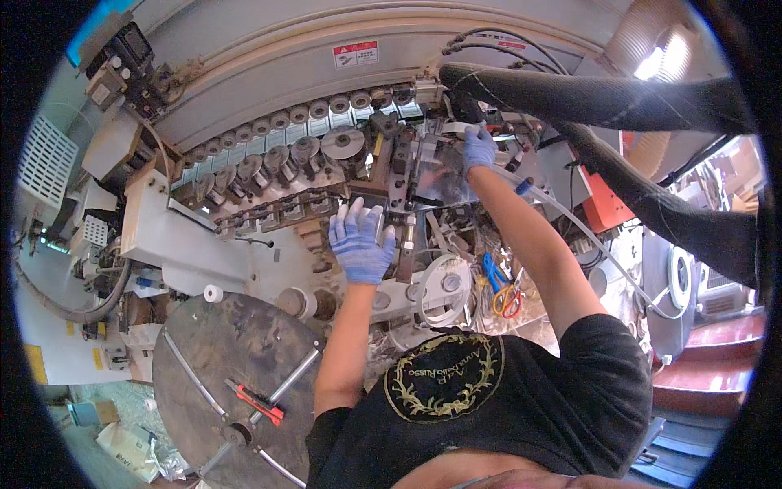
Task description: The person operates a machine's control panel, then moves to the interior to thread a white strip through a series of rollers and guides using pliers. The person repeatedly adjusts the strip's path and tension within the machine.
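Observation:
My left hand (pixel 362 243), in a blue-and-white striped glove, rests palm down on the machine's metal parts. Its fingers are spread, and nothing shows in them. A metal block assembly (pixel 401 169) stands just to its right. Farther off and to the right, my right hand (pixel 479 148), gloved alike, reaches to the edge of a clear plate (pixel 444 173). Its fingers look drawn together beside a pale flat piece (pixel 458 127); what they grip, if anything, is hidden. A row of rollers (pixel 305 155) on the machine runs off to the left of my hands.
Two thick black hoses (pixel 603 98) cross at the upper right. A round dark turntable (pixel 195 359) bears a red cutter (pixel 259 403) at the lower left. Scissors (pixel 508 301) and blue-handled pliers (pixel 492 273) lie near a white ring (pixel 444 292). A pale tube (pixel 578 220) runs past my right arm.

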A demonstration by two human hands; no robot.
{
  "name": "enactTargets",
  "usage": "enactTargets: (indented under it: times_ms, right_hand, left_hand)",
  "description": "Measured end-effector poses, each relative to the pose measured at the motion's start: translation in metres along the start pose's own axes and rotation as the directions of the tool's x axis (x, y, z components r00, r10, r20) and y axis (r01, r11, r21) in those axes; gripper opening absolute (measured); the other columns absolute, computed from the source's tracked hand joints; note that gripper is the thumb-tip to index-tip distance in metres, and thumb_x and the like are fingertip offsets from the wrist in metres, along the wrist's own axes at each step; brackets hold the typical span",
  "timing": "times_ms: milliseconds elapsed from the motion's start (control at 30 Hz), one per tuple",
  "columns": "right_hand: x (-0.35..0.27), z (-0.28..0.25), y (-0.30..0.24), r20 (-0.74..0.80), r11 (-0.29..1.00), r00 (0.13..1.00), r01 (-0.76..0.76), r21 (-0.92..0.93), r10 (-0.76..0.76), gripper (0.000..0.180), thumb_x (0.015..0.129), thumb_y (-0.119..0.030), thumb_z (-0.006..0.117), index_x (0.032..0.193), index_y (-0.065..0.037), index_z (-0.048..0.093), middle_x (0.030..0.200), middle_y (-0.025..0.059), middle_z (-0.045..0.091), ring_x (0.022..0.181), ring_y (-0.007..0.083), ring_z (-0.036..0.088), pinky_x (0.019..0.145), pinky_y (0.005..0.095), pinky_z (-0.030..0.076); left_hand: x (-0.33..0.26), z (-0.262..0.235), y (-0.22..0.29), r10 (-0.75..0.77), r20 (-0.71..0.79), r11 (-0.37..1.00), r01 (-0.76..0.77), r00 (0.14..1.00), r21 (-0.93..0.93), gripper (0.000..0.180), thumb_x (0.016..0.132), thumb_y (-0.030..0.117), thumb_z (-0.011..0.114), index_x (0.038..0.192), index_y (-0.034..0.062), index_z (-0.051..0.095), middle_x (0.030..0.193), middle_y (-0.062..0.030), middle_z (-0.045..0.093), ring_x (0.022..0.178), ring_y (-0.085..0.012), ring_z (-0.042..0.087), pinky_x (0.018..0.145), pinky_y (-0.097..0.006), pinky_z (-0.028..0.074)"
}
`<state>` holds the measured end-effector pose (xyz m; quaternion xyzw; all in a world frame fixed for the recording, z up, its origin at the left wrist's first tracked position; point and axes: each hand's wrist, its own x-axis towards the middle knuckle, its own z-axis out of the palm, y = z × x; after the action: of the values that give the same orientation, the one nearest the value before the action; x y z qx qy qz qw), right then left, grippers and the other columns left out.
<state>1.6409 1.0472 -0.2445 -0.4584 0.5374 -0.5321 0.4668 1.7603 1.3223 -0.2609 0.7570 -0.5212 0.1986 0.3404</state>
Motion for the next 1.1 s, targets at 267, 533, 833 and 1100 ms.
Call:
enactTargets:
  times_ms: [267,533,833,1100]
  right_hand:
    - [0.025,0.020,0.030,0.102,0.883,0.936,-0.352,0.311,0.338,0.031,0.083,-0.012,0.059,0.111,-0.009,0.045,0.084,0.0127,0.062,0.063,0.0240,0.064,0.043,0.0369,0.049]
    - [0.113,0.035,0.120,-0.105,0.994,0.989,-0.106,-0.024,0.103,0.038,0.078,-0.016,0.063,0.112,-0.001,0.053,0.102,0.0163,0.062,0.081,0.0293,0.065,0.067,0.0377,0.053]
    - [0.072,0.045,0.070,0.195,0.914,0.902,-0.402,0.056,0.385,0.018,0.084,-0.012,0.056,0.102,-0.009,0.055,0.085,0.0097,0.061,0.066,0.0240,0.062,0.053,0.0381,0.054]
    - [0.067,0.019,0.049,0.098,0.952,0.949,-0.304,0.036,0.299,0.017,0.080,-0.016,0.065,0.095,-0.010,0.059,0.077,0.0084,0.061,0.063,0.0220,0.060,0.051,0.0371,0.052]
  left_hand:
    - [0.002,0.001,-0.002,0.028,0.009,0.999,-0.028,1.000,-0.036,0.036,0.074,0.039,0.059,0.105,0.0204,0.060,0.123,-0.0029,0.051,0.118,-0.0264,0.042,0.104,-0.045,0.026]
    - [0.007,0.001,0.001,0.048,0.013,0.995,-0.047,0.999,-0.091,0.033,0.075,0.038,0.059,0.103,0.0205,0.061,0.123,-0.0036,0.052,0.117,-0.0268,0.043,0.104,-0.045,0.027]
    - [0.001,-0.002,-0.007,0.006,0.032,0.999,-0.005,0.999,-0.040,0.033,0.075,0.038,0.059,0.103,0.0204,0.060,0.124,-0.0038,0.051,0.117,-0.0271,0.043,0.104,-0.046,0.026]
    - [0.005,0.001,0.000,0.013,0.054,0.998,-0.009,0.998,-0.066,0.034,0.075,0.040,0.059,0.104,0.0212,0.061,0.124,-0.0034,0.051,0.118,-0.0279,0.043,0.105,-0.046,0.026]
